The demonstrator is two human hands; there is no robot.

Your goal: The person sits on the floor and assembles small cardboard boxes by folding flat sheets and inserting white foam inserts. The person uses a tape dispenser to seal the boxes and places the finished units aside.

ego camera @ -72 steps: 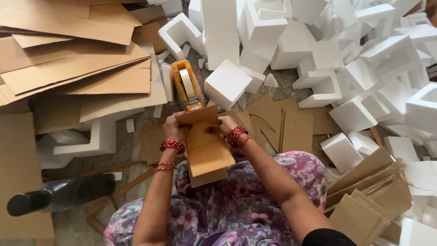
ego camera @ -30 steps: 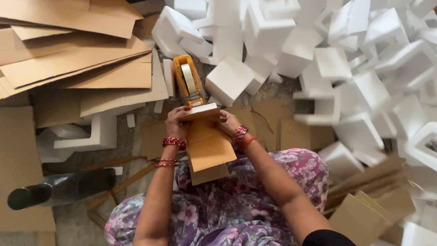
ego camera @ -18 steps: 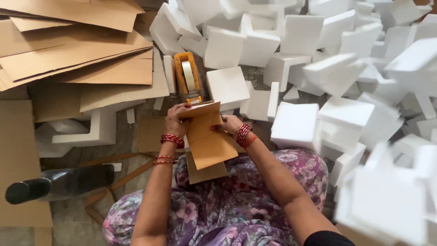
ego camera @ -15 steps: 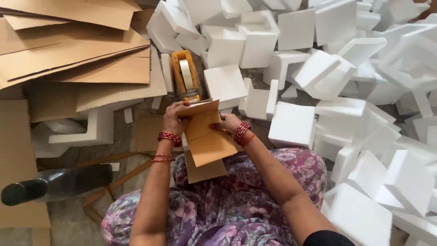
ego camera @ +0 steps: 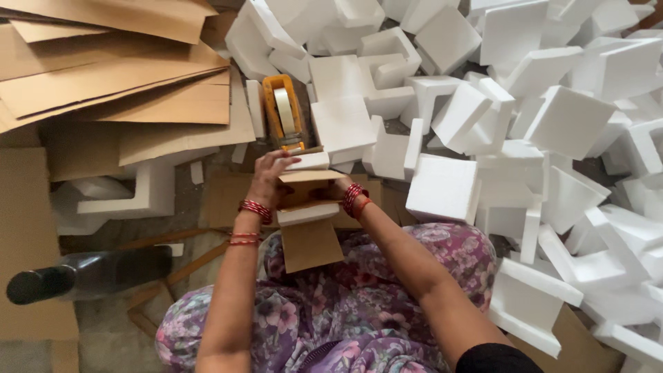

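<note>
Cardboard box (ego camera: 307, 214), small and brown, sat in the middle of the scene, held over the person's lap in the floral purple dress (ego camera: 359, 304). The left hand (ego camera: 269, 181) grasped the far left corner of the box, its fingers curled over a white foam piece (ego camera: 309, 161) at the far end. The right hand (ego camera: 336, 188) was mostly hidden behind the box, so I cannot tell how it gripped, only that it pressed against the right side. Compared with half a second before, when the top of the box showed as one closed brown sheet, the flaps now stood open, and a second white foam strip (ego camera: 307, 213) was visible across the inside; a loose flap (ego camera: 312, 245) hung down toward the near side. This suggested that the foam was being seated inside the box and the closing was not done yet. The orange tape dispenser (ego camera: 285, 114) lay untouched just beyond the box, on the far side. To the left lay flat cardboard sheets (ego camera: 117, 83) and a dark bottle (ego camera: 86, 273) on its side; to the right rose a large heap of white foam blocks (ego camera: 525, 117), which had slid nearer than earlier.
</note>
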